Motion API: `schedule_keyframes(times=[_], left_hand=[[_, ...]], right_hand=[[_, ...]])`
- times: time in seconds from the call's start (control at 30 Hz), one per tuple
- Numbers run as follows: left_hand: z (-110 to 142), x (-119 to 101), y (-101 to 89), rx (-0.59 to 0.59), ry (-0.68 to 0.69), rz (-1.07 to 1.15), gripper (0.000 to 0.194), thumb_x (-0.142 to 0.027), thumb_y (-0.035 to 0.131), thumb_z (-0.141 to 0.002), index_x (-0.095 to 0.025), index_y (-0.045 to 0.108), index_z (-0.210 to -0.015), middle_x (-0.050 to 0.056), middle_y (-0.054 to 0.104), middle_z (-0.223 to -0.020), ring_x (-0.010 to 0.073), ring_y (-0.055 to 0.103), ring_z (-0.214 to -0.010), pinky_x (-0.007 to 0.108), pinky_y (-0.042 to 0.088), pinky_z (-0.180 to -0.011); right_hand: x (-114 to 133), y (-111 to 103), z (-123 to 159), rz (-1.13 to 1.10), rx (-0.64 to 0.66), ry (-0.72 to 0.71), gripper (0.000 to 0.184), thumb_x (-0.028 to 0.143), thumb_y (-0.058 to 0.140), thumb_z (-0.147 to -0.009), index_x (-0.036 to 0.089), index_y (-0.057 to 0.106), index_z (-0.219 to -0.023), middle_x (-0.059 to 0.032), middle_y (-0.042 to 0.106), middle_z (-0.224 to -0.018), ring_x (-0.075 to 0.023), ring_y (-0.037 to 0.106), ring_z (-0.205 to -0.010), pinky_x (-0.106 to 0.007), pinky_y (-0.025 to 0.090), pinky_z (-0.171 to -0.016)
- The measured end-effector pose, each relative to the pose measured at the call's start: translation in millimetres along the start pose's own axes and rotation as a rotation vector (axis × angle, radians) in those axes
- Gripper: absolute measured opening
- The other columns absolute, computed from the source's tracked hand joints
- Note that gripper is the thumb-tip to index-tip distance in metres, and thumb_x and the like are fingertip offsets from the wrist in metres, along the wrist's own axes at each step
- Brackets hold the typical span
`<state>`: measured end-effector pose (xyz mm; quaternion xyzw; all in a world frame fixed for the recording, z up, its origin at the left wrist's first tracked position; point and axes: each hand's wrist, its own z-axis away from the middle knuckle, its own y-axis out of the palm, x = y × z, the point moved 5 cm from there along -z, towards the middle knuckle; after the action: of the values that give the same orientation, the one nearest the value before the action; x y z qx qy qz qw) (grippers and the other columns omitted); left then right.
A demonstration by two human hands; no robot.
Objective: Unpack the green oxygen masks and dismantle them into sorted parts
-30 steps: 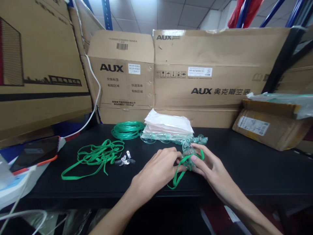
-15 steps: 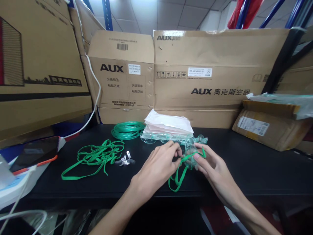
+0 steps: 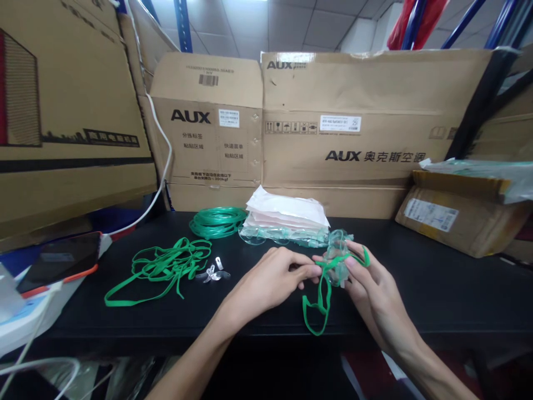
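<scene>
Between my hands, above the table's front part, is a clear greenish plastic mask (image 3: 338, 272) with a green elastic strap (image 3: 321, 308) running across it and hanging down in a loop. My right hand (image 3: 372, 283) grips the mask from the right, its thumb pressing on the strap. With thumb and fingers pinched together, my left hand (image 3: 287, 275) holds the strap at the mask's left side. Further left lies a tangled pile of green elastic straps (image 3: 170, 266). Beside the pile are several small clear plastic and metal pieces (image 3: 213, 273).
A coil of green tubing (image 3: 219, 222) and a stack of white packets (image 3: 287, 208) over clear plastic masks (image 3: 287, 236) stand at the back. Cardboard boxes (image 3: 333, 100) wall the rear. A phone (image 3: 62, 258) lies left; a carton (image 3: 449, 214) sits right.
Both hands and the mask have shifted a little to the right. My left fingers have closed in a pinch on the strap, and its hanging loop has swung right.
</scene>
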<state>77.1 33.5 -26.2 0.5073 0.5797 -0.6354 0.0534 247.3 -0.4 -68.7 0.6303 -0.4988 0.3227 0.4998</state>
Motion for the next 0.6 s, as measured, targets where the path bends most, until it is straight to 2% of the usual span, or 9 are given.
schedule_keyframes(times=[0.13, 0.23, 0.3, 0.43, 0.5, 0.6], left_hand=[[-4, 1, -2.4, -0.056, -0.007, 0.079, 0.042, -0.050, 0.055, -0.098, -0.019, 0.080, -0.085, -0.001, 0.067, -0.063, 0.0138, 0.061, -0.062, 0.022, 0.040, -0.061], [-8, 5, -0.1, -0.059, -0.016, 0.179, 0.045, -0.053, 0.056, -0.097, -0.017, 0.079, -0.085, -0.001, 0.066, -0.060, 0.0135, 0.059, -0.055, 0.022, 0.042, -0.057], [-10, 7, 1.5, -0.063, -0.036, 0.236, 0.048, -0.056, 0.056, -0.096, -0.015, 0.079, -0.083, 0.000, 0.066, -0.058, 0.0135, 0.059, -0.052, 0.023, 0.044, -0.056], [-12, 12, 2.7, -0.076, -0.064, 0.260, 0.050, -0.061, 0.058, -0.093, -0.016, 0.078, -0.084, 0.000, 0.066, -0.054, 0.0150, 0.062, -0.051, 0.025, 0.048, -0.058], [-12, 15, 2.4, -0.076, -0.064, 0.262, 0.044, -0.057, 0.062, -0.092, -0.018, 0.078, -0.086, -0.001, 0.065, -0.054, 0.0156, 0.064, -0.052, 0.025, 0.048, -0.058], [-11, 17, -1.7, -0.099, -0.078, 0.261, 0.035, -0.052, 0.065, -0.091, -0.019, 0.078, -0.089, -0.002, 0.066, -0.054, 0.0160, 0.065, -0.054, 0.025, 0.048, -0.059]], right_hand=[[0, -2, 1, 0.038, -0.001, -0.022, 0.041, 0.044, 0.072, -0.091, 0.030, 0.061, -0.128, -0.0063, 0.075, -0.108, -0.0242, 0.073, -0.093, -0.037, 0.057, -0.084], [0, -4, 3, 0.117, 0.004, -0.049, 0.043, 0.046, 0.072, -0.090, 0.032, 0.060, -0.129, -0.0031, 0.073, -0.101, -0.0199, 0.070, -0.079, -0.034, 0.057, -0.076], [0, -6, 5, 0.187, 0.003, -0.075, 0.042, 0.047, 0.070, -0.091, 0.033, 0.060, -0.129, -0.0020, 0.072, -0.101, -0.0183, 0.067, -0.077, -0.032, 0.057, -0.074], [-1, -7, 6, 0.266, 0.027, -0.127, 0.039, 0.046, 0.068, -0.093, 0.036, 0.060, -0.129, -0.0029, 0.068, -0.121, -0.0227, 0.066, -0.104, -0.035, 0.055, -0.090], [-3, -7, 7, 0.267, 0.041, -0.145, 0.039, 0.044, 0.069, -0.093, 0.036, 0.060, -0.130, -0.0034, 0.064, -0.131, -0.0256, 0.062, -0.118, -0.039, 0.052, -0.100], [-4, -8, 7, 0.263, 0.006, -0.195, 0.041, 0.043, 0.070, -0.092, 0.037, 0.060, -0.131, -0.0039, 0.063, -0.135, -0.0278, 0.058, -0.128, -0.046, 0.046, -0.111]])
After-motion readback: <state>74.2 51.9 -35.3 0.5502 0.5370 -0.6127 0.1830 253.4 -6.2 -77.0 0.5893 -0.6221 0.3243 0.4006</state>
